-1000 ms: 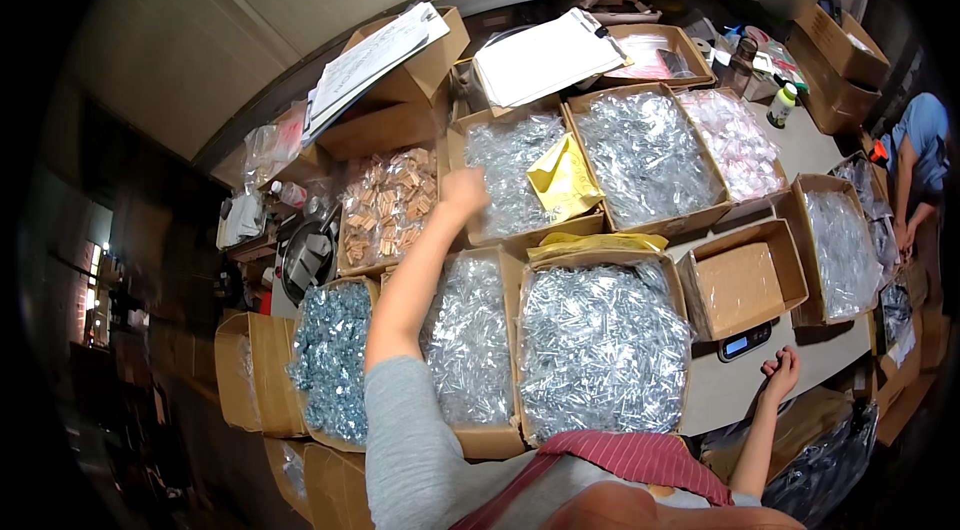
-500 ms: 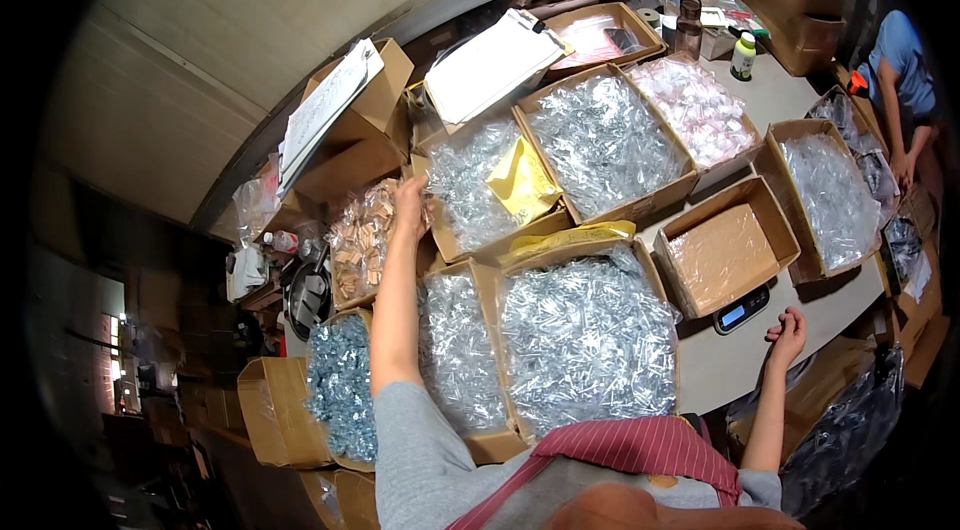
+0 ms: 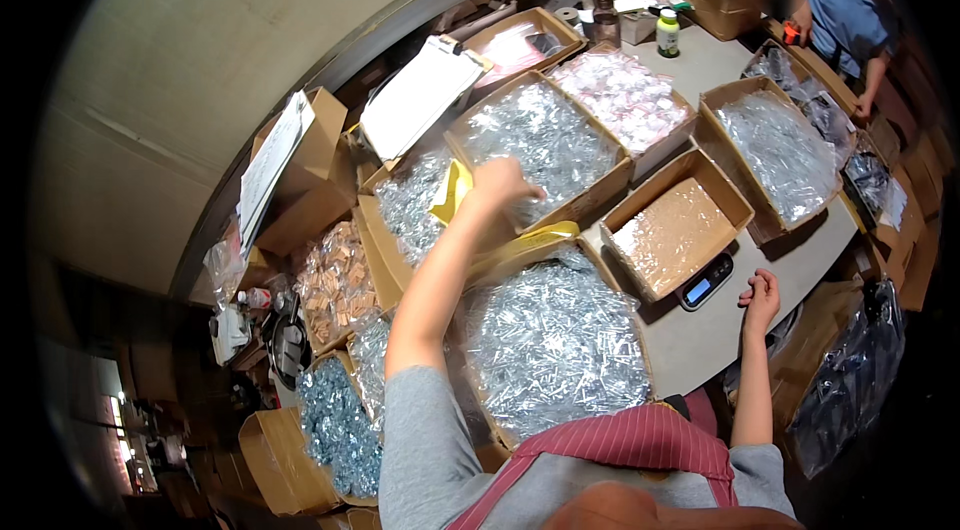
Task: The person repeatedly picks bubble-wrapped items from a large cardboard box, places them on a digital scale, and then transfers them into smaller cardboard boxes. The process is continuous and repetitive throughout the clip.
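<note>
My left hand [image 3: 503, 185] is above the edge between a carton of small clear packets [image 3: 410, 195] and a larger carton of clear packets [image 3: 545, 130]. Its fingers are turned down, blurred and partly hidden, so any hold cannot be made out. A yellow sheet or bag [image 3: 452, 192] lies beside its wrist. My right hand [image 3: 762, 300] hovers at the table's near right, fingers loosely curled, apart and holding nothing. Close to it is a digital scale [image 3: 706, 282] with a lit display. An open carton [image 3: 735, 200] with clear plastic over its bottom stands by the scale.
A large carton of bagged metal pieces [image 3: 560, 350] stands nearest me. Bags of brown pieces [image 3: 335, 285] and blue-grey packets [image 3: 340, 425] fill cartons at left. Clipboards [image 3: 420, 95], pink-white packets [image 3: 622, 95] and a green bottle [image 3: 667, 34] lie farther back. A person in blue [image 3: 845, 5] works at far right.
My left hand has moved right, from beside the carton of bagged brown pieces to over the middle cartons. The view has shifted. My right hand stays near the scale, its fingers still loosely curled.
</note>
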Action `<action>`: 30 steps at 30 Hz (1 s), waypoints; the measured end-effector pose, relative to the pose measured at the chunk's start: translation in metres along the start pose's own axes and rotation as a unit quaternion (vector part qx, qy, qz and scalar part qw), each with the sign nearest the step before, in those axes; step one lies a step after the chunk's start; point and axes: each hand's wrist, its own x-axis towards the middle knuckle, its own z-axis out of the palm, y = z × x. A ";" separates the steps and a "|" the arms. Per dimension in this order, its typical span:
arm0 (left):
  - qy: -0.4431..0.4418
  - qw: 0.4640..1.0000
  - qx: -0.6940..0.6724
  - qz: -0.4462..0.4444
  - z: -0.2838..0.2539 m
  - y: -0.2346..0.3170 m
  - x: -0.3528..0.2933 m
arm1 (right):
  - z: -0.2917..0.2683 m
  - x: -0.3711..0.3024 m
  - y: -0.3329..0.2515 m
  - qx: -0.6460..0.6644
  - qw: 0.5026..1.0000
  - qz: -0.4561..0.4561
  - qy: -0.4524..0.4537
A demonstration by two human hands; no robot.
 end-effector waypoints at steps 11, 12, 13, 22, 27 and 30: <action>0.061 0.893 -0.435 -0.101 0.013 -0.059 0.006 | 0.004 -0.010 -0.017 -0.024 0.998 0.013 -0.057; 0.060 0.861 -0.494 -0.108 0.010 -0.053 0.001 | 0.003 -0.010 -0.016 -0.021 0.998 0.014 -0.062; 0.059 0.826 -0.549 -0.115 0.005 -0.047 -0.004 | 0.001 -0.008 -0.016 -0.023 0.997 0.022 -0.073; -0.087 0.802 -0.588 -0.049 -0.009 0.117 -0.035 | -0.033 0.030 -0.032 0.074 0.966 0.142 -0.205; -0.180 0.951 -0.227 0.107 0.015 0.206 -0.024 | -0.066 0.094 -0.023 -0.048 0.981 0.033 -0.184; -0.119 0.943 -0.298 0.084 -0.031 0.238 0.001 | -0.089 0.135 -0.014 -0.074 0.988 -0.035 -0.132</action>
